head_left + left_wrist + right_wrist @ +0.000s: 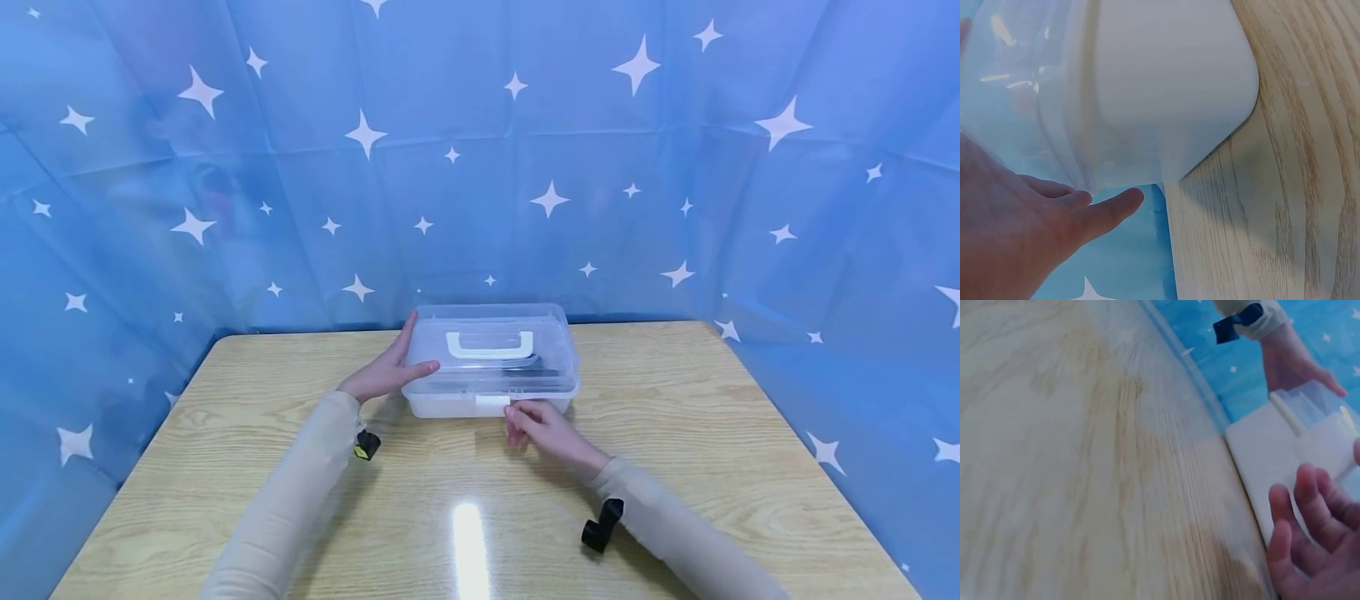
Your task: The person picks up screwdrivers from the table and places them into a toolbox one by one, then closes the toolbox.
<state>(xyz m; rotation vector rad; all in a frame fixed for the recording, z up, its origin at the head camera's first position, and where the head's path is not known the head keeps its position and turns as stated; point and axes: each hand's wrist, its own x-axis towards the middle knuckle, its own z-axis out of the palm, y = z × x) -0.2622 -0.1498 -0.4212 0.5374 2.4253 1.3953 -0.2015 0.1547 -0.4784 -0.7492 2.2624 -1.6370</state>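
Observation:
A clear plastic storage box [491, 375] with a milky base stands near the table's back edge. A white carry handle [491, 352] lies on its lid, and a white latch [492, 402] sits at its front middle. My left hand [386, 371] rests against the box's left side, fingers extended, thumb over the lid. In the left wrist view, its fingers [1110, 211] reach along the box's end. My right hand [543, 429] is at the latch's right end, fingertips right at it. In the right wrist view, its fingers [1310, 494] are loosely bent below the latch.
The box stands on a wood-grain table [405, 517] with a bright light reflection near the front. A blue curtain [465, 167] with white stars hangs behind and along both sides. Through the lid, a dark shape [517, 367] shows faintly inside the box.

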